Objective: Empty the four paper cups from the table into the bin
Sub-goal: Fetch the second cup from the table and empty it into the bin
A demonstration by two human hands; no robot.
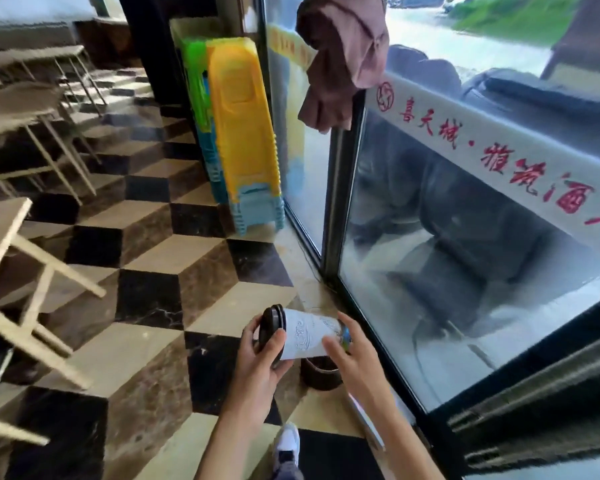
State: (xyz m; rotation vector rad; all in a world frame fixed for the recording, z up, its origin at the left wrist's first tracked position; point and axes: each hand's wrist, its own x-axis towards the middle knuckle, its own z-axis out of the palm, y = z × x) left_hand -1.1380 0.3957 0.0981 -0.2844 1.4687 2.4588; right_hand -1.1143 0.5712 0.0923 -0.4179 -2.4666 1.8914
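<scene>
A white paper cup (309, 332) with a black lid (270, 329) lies on its side in the air between my hands. My left hand (262, 355) grips the lid end. My right hand (349, 355) holds the cup's base end. Directly below the cup, on the floor by the glass wall, stands a small dark round bin (321, 372), partly hidden by my right hand. My shoe (287, 445) shows at the bottom.
A glass wall and door frame (340, 202) run along the right. Stacked yellow, green and blue plastic stools (243, 133) stand against it further back. Pale wooden tables and chairs (21, 244) fill the left over a chequered tile floor. A brown cloth (340, 57) hangs above.
</scene>
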